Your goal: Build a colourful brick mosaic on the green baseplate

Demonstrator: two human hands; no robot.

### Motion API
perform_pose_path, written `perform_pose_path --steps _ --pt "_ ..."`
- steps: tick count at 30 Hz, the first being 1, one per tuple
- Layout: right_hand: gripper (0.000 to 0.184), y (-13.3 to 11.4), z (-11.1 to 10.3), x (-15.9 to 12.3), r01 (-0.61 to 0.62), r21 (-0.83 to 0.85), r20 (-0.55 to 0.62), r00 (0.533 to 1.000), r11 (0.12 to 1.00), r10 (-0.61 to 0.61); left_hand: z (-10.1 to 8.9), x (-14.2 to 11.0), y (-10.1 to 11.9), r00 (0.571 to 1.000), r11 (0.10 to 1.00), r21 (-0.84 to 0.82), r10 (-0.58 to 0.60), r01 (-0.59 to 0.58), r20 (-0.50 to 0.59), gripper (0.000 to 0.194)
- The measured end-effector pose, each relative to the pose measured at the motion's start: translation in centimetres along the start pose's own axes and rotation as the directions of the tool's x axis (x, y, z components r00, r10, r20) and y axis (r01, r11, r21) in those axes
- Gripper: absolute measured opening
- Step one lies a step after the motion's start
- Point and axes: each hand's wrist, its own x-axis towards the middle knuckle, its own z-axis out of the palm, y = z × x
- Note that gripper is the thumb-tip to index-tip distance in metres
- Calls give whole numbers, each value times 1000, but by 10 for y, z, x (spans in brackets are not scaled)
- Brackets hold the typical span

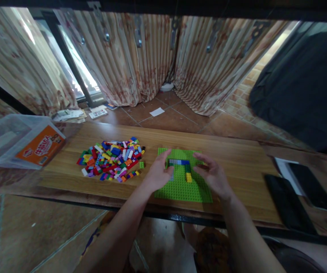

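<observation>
A green studded baseplate [199, 193] lies on the wooden board in front of me. On it, joined bricks make a bent outline: a row ending in a blue brick [185, 162] along the top, with a dark green brick [188, 168] and a yellow brick [188, 177] running down the right side. My left hand [160, 172] is over the plate's left part, fingers apart, partly covering a pale lilac brick [171, 176]. Over the right part hovers my right hand [213, 175], its fingers spread and curved, holding nothing visible. Whether either hand touches the bricks is unclear.
Left of the plate is a pile of mixed coloured bricks [112, 159], with a lone green brick [142, 165] beside it. A clear plastic bin [24, 140] with an orange label stands at the far left. A black case [288, 203] and a phone-like dark slab [312, 185] lie at right.
</observation>
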Motion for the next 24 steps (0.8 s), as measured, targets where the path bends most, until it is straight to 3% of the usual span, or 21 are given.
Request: perform_pose_path --steps 3,6,11,17,24 --pt "63 -10 -15 -8 63 -103 184 982 993 -43 -25 -7 13 972 987 131 67 -98 223 87" --pt "75 -12 -18 -13 91 -263 279 960 960 -15 -34 -12 19 952 962 242 46 -124 304 99" --pt "80 -8 -10 -12 158 -401 326 945 902 -20 -25 -12 20 955 937 326 30 -130 294 102" --pt "80 -7 -11 -9 146 -424 348 937 894 12 -23 -9 23 957 936 341 -16 -87 288 98" --pt "77 -5 -11 -8 154 -393 340 940 907 -13 -20 -8 18 964 951 292 20 -100 266 97"
